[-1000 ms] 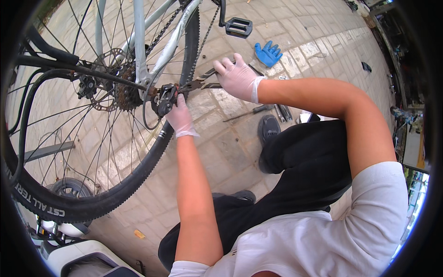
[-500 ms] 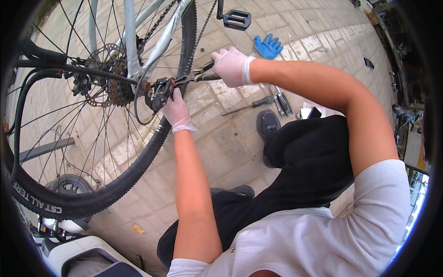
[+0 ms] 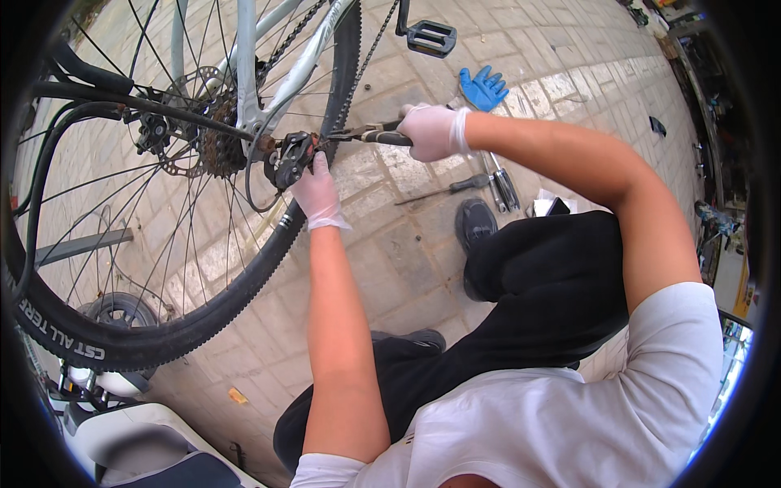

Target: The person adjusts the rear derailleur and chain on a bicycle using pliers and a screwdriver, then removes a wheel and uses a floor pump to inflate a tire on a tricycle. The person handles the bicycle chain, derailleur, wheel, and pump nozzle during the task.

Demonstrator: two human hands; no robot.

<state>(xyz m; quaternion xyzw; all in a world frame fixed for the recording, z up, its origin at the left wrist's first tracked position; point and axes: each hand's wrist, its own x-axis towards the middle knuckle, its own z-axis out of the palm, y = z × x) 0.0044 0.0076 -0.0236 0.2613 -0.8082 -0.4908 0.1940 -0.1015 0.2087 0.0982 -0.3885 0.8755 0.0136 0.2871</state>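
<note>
In clear thin gloves, my left hand point(image 3: 319, 195) grips the black rear derailleur point(image 3: 291, 159) of a pale bicycle, just below the rusty cassette point(image 3: 218, 146). My right hand point(image 3: 431, 130) is closed on long-handled pliers point(image 3: 368, 133), whose jaws reach to the derailleur near its red part and the hanging chain. The exact point they grip is too small to tell. The rear wheel's tyre point(image 3: 138, 346) curves beneath, and the pedal point(image 3: 431, 37) hangs at the top.
A blue glove point(image 3: 482, 88) lies on the paving point(image 3: 407, 260), with a screwdriver point(image 3: 472, 183), metal tools point(image 3: 503, 187) and a dark phone-like object point(image 3: 557, 207) near my right knee. A white moulded body point(image 3: 122, 431) stands lower left; cluttered shelving point(image 3: 724, 244) runs along the right edge.
My right hand and the pliers moved up half a second ago, then slightly down and right, with the jaws staying by the derailleur. My left hand keeps its grip.
</note>
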